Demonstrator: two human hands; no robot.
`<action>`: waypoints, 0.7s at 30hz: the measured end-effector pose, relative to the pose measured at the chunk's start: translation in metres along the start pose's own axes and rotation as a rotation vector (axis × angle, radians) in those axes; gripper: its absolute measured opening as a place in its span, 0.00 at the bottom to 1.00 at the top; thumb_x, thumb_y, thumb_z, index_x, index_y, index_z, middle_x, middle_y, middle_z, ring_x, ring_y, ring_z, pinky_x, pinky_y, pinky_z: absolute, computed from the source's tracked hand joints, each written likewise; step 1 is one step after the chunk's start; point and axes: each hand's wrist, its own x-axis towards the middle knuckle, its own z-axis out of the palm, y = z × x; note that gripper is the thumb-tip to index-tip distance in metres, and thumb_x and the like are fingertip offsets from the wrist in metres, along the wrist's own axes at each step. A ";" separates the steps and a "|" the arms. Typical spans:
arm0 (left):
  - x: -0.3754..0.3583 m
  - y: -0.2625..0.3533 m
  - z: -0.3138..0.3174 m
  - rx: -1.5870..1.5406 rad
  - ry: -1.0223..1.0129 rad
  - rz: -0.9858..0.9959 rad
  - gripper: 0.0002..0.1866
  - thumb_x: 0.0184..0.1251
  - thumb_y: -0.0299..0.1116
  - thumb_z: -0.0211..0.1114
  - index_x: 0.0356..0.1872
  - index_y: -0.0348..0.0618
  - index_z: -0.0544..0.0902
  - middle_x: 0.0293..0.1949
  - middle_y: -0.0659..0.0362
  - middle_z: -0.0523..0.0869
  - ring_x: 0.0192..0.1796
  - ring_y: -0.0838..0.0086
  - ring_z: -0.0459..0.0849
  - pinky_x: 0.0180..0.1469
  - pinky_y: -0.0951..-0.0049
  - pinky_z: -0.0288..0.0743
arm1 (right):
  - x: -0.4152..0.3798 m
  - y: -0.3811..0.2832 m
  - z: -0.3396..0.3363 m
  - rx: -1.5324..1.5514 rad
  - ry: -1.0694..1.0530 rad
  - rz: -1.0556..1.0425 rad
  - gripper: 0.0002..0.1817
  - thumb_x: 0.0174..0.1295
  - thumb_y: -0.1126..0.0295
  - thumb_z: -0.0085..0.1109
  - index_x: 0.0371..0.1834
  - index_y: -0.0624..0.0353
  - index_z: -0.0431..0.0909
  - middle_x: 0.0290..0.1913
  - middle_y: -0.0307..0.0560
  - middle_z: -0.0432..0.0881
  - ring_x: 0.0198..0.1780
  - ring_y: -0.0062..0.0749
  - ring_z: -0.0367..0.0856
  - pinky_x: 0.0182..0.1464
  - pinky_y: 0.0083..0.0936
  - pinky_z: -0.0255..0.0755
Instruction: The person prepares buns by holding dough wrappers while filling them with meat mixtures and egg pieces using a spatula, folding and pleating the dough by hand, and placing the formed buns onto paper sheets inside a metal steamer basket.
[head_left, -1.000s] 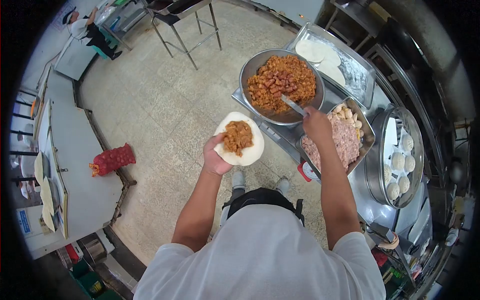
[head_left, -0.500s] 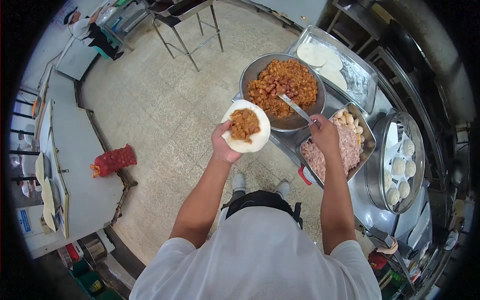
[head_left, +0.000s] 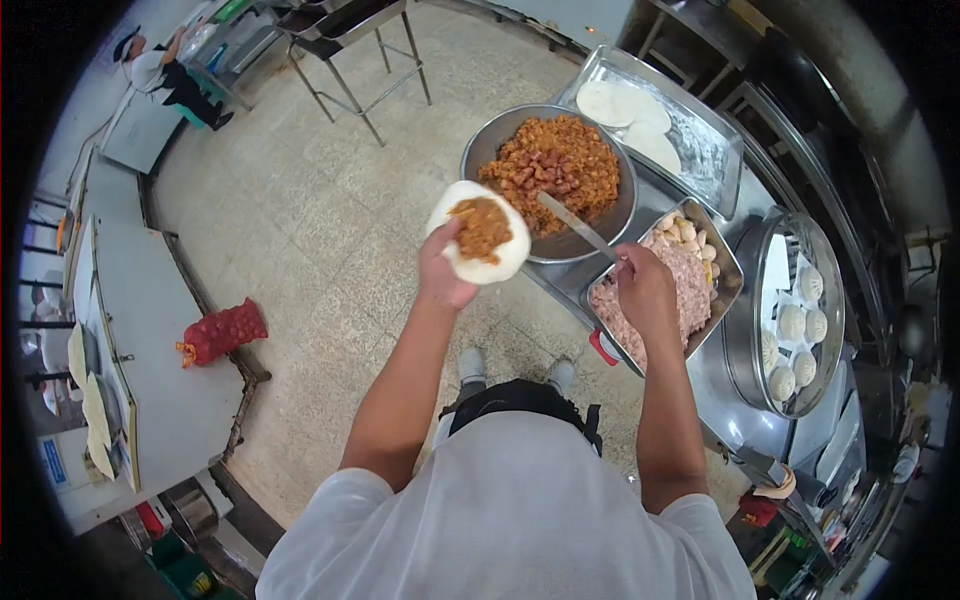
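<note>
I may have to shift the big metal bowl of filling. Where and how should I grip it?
Probably two-handed from above, at opposite points of the rim: the bowl is round and upright, with no handle showing. Its left side looks freer; the floured tray and meat pan crowd its right. The spatula crosses the rim, so clear that first.

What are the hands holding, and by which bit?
The left hand holds the dough by its edge; the right hand holds the spatula by its handle end.
</note>
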 end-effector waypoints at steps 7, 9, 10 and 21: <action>-0.047 0.037 -0.058 -0.006 -0.064 -0.006 0.38 0.64 0.46 0.62 0.72 0.37 0.67 0.69 0.44 0.74 0.70 0.48 0.73 0.74 0.45 0.64 | 0.032 -0.008 0.026 -0.232 -0.054 -0.186 0.13 0.61 0.76 0.53 0.47 0.54 0.82 0.41 0.55 0.83 0.42 0.56 0.85 0.43 0.48 0.79; -0.057 0.034 -0.061 -0.042 -0.132 -0.001 0.40 0.61 0.47 0.64 0.72 0.36 0.66 0.70 0.44 0.73 0.70 0.47 0.73 0.74 0.44 0.64 | 0.042 -0.009 0.039 -0.275 -0.063 -0.221 0.13 0.60 0.76 0.53 0.47 0.55 0.82 0.42 0.55 0.83 0.41 0.55 0.85 0.43 0.48 0.79; -0.060 0.030 -0.062 -0.044 -0.128 0.002 0.40 0.61 0.47 0.64 0.72 0.36 0.66 0.70 0.44 0.73 0.70 0.47 0.73 0.74 0.44 0.64 | 0.045 -0.009 0.045 -0.320 -0.071 -0.248 0.14 0.59 0.76 0.53 0.47 0.55 0.81 0.42 0.54 0.83 0.41 0.55 0.85 0.43 0.47 0.80; -0.029 0.019 -0.070 -0.136 -0.038 -0.034 0.32 0.65 0.39 0.59 0.68 0.34 0.69 0.64 0.43 0.78 0.65 0.49 0.78 0.70 0.45 0.70 | 0.047 -0.017 0.060 -0.396 -0.213 -0.226 0.16 0.58 0.75 0.53 0.49 0.54 0.81 0.45 0.56 0.83 0.43 0.56 0.85 0.44 0.48 0.80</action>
